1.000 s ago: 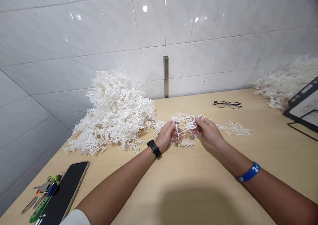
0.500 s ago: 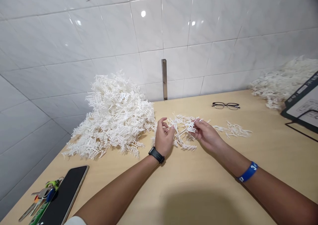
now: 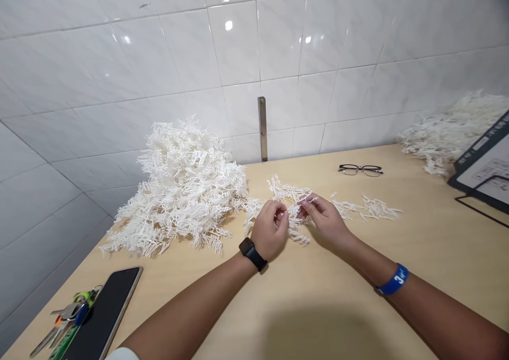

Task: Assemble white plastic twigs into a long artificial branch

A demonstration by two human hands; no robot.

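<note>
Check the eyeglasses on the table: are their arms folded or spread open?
Cannot tell for certain. The eyeglasses lie flat on the table near the tiled wall, lenses toward the camera; their arms are too small to make out.

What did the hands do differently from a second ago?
The left hand opened for a moment, then closed again on the white plastic sprig. Both hands sank a little toward the table. The right hand kept pinching the sprig throughout. The big white pile, the glasses, the phone and the keys stayed put.
</note>
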